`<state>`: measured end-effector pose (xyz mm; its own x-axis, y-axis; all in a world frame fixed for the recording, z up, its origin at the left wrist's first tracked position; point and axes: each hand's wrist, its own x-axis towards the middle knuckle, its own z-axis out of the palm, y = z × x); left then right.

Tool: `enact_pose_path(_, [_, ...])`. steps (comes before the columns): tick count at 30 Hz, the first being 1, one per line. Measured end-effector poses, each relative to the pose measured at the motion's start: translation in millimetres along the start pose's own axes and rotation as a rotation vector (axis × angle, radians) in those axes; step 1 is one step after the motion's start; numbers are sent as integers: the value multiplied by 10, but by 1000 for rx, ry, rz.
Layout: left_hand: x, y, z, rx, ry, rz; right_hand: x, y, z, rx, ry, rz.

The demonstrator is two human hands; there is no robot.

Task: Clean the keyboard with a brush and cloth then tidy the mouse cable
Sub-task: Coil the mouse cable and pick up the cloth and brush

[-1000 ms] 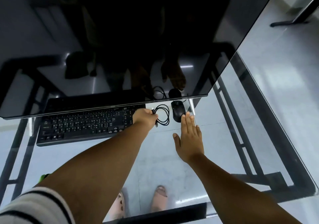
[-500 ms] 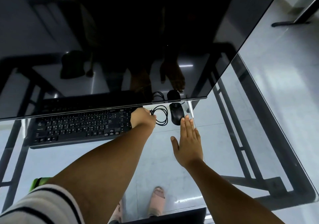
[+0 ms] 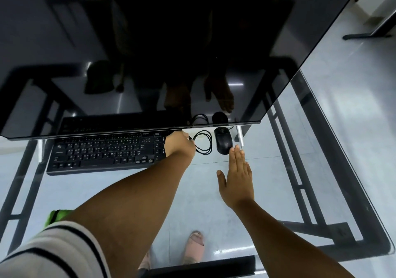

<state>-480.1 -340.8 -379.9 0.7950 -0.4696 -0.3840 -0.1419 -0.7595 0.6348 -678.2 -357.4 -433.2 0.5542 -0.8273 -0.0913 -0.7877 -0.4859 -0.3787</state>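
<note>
On the glass desk (image 3: 321, 160), head view: left hand (image 3: 179, 145) closed around the coiled mouse cable (image 3: 203, 142), keyboard (image 3: 107, 151) at its 9 o'clock. Mouse (image 3: 223, 140) at the cable's 3 o'clock; right hand (image 3: 236, 181) flat, fingers spread straight, holding nothing, fingertips near the mouse at its 6 o'clock.

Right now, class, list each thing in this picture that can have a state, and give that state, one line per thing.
monitor: switched off, screen dark and reflective.
mouse cable: coiled in loops beside the mouse, one end in the left hand.
mouse: resting on the glass desk, untouched.
keyboard: flat on the desk, partly under the monitor's edge.
left hand: closed in a grip on the cable.
right hand: open, flat, fingers together, holding nothing.
glass desk: transparent, floor visible through it.
</note>
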Motion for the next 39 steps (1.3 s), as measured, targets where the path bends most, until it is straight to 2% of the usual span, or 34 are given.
enact_pose_path(6, [-203,-254,-296,-61,6,147,-189,-208,-28,9,52,-3])
enact_pose_path(12, [-415,-958,-848,-73,38,282,-385,-685,90,21,40,-84])
enact_pose_path(19, [-545,-1994,-1630,-62,159,202,-727,-1508,297,138,4,-145])
enact_pose_path(24, [-655,-2580,-2200,11,219,93,-1060,-2123,549,244,-129,-149])
enact_pose_path(26, [-667,-2811,-2383,28,193,20,-1161,-2345,642,260,-196,-92])
enact_pose_path(29, [-685,-3056,-2539,63,92,-84,-1270,-2591,769,117,-286,-60])
enact_pose_path(36, [-764,-3132,-2595,90,-142,-130,-1403,-2895,838,10,-419,88])
enact_pose_path(39, [-735,-3108,-2579,138,-230,-169,-1393,-2945,845,49,-435,147])
